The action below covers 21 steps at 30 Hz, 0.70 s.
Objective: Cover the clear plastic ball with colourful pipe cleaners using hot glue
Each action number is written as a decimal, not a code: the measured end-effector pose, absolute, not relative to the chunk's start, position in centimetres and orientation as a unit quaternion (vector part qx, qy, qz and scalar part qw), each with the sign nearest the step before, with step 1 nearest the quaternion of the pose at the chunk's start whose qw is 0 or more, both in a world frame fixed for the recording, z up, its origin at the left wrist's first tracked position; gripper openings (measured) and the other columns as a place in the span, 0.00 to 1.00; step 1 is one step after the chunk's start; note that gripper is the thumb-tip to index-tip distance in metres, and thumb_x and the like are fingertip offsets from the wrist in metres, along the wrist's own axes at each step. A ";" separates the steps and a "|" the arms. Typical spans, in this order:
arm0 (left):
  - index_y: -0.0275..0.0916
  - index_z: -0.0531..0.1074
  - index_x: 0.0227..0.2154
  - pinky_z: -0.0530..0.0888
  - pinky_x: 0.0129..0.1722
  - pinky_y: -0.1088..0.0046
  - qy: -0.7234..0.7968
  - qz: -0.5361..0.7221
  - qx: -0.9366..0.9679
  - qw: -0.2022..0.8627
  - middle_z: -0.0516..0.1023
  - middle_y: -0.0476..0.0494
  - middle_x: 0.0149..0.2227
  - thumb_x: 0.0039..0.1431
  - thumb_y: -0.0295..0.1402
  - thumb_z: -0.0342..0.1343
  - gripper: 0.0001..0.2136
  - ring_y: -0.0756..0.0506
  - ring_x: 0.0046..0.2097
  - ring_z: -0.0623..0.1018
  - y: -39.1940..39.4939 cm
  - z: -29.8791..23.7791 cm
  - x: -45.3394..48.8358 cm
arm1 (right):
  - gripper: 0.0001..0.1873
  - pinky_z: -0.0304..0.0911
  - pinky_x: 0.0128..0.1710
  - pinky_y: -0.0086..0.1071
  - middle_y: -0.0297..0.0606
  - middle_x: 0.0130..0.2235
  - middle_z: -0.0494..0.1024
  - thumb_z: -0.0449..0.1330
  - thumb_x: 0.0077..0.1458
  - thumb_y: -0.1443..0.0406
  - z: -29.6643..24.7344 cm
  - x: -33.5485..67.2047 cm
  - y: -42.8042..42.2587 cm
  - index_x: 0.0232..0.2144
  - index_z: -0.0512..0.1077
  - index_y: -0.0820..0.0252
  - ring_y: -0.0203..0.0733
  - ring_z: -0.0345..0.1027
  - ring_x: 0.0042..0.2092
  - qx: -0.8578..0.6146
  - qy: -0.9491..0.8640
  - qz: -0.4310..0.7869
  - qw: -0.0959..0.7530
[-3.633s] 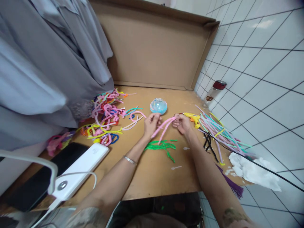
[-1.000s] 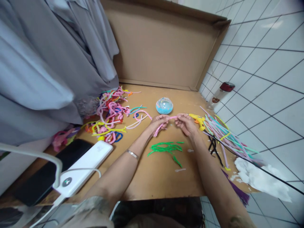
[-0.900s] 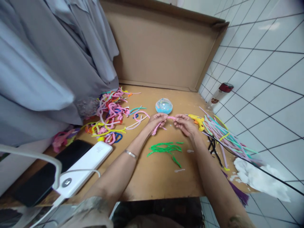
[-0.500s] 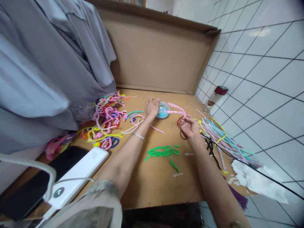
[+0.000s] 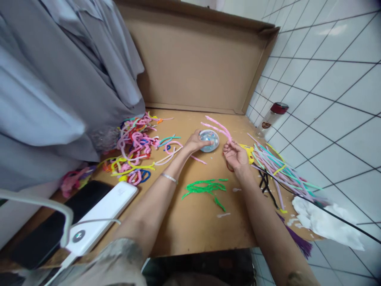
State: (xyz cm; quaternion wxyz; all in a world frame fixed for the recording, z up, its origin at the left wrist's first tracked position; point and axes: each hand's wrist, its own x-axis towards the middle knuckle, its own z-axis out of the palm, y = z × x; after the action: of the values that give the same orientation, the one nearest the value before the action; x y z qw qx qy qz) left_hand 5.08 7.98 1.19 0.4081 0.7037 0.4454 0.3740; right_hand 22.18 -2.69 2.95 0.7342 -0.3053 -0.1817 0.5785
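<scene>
My left hand grips a clear ball with blue and pink inside, tilted up off the cardboard table. My right hand is closed on folded pink pipe cleaners whose ends stick up and left over the ball. A loose pink pipe cleaner lies just below the ball. Green pipe cleaner pieces lie on the table nearer to me, between my forearms.
A tangle of coloured pipe cleaners lies at the left, a bundle of straight ones and a yellow glue gun at the right. A red-capped bottle, white power bank, black phone, grey cloth, white tissue.
Both hands were twisting the pink pipe cleaners together. My left hand then let go, reached to the ball and picked it up; my right hand kept the pink pipe cleaners and raised them.
</scene>
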 end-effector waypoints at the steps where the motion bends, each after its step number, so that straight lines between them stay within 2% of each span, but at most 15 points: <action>1: 0.34 0.63 0.57 0.70 0.52 0.63 0.438 0.383 0.700 0.414 0.74 0.34 0.52 0.37 0.39 0.71 0.42 0.39 0.51 0.75 7.2 1.1 5.1 | 0.10 0.67 0.27 0.24 0.29 0.23 0.76 0.60 0.47 0.77 2.8 22.2 -2.7 0.26 0.69 0.57 0.31 0.70 0.26 -0.306 -0.189 0.577 0.734; 3: 0.35 0.61 0.57 0.70 0.54 0.63 0.418 0.412 0.694 0.417 0.73 0.35 0.54 0.35 0.35 0.71 0.43 0.39 0.53 0.74 5.6 0.8 5.2 | 0.10 0.67 0.28 0.24 0.28 0.24 0.76 0.61 0.47 0.76 2.6 22.2 -2.6 0.26 0.69 0.57 0.30 0.70 0.26 -0.309 -0.209 0.570 0.732; 8: 0.38 0.60 0.57 0.69 0.56 0.63 0.355 0.492 0.675 0.421 0.70 0.37 0.56 0.34 0.34 0.72 0.43 0.40 0.55 0.73 3.1 -0.5 4.7 | 0.10 0.66 0.28 0.24 0.27 0.24 0.77 0.66 0.44 0.73 1.6 22.0 -2.2 0.30 0.72 0.56 0.31 0.71 0.27 -0.340 -0.263 0.522 0.737; 14: 0.39 0.60 0.57 0.66 0.61 0.57 0.324 0.502 0.729 0.334 0.66 0.34 0.59 0.37 0.38 0.71 0.42 0.36 0.60 0.68 2.0 -2.0 4.3 | 0.10 0.68 0.41 0.31 0.30 0.31 0.79 0.70 0.43 0.64 1.3 20.5 -1.7 0.31 0.75 0.56 0.35 0.72 0.35 -0.394 -0.382 0.323 0.771; 17: 0.39 0.62 0.57 0.64 0.62 0.53 0.308 0.481 0.767 0.294 0.67 0.33 0.59 0.38 0.39 0.71 0.41 0.34 0.61 0.67 1.6 -1.8 4.5 | 0.09 0.67 0.43 0.34 0.34 0.34 0.81 0.68 0.44 0.61 1.7 19.3 -2.0 0.31 0.76 0.56 0.38 0.73 0.37 -0.411 -0.434 0.277 0.752; 19: 0.38 0.63 0.58 0.65 0.61 0.53 0.279 0.459 0.780 0.321 0.67 0.32 0.60 0.38 0.40 0.71 0.41 0.34 0.61 0.67 1.8 -1.3 4.2 | 0.08 0.68 0.42 0.34 0.35 0.35 0.81 0.68 0.44 0.61 1.7 18.9 -2.1 0.30 0.76 0.56 0.39 0.73 0.38 -0.421 -0.448 0.277 0.738; 21: 0.38 0.62 0.60 0.67 0.59 0.55 0.257 0.446 0.769 0.379 0.67 0.31 0.60 0.44 0.41 0.67 0.39 0.35 0.61 0.69 2.4 -0.9 3.2 | 0.08 0.68 0.41 0.34 0.35 0.34 0.81 0.67 0.43 0.61 1.6 19.0 -2.1 0.29 0.76 0.56 0.39 0.72 0.37 -0.428 -0.447 0.275 0.736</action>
State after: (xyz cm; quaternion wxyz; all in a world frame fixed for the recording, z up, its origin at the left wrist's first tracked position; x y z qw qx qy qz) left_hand 3.19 2.37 -0.88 0.3788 0.7692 0.2569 0.4460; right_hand 19.02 -2.10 1.60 0.7358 -0.4276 -0.4470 0.2754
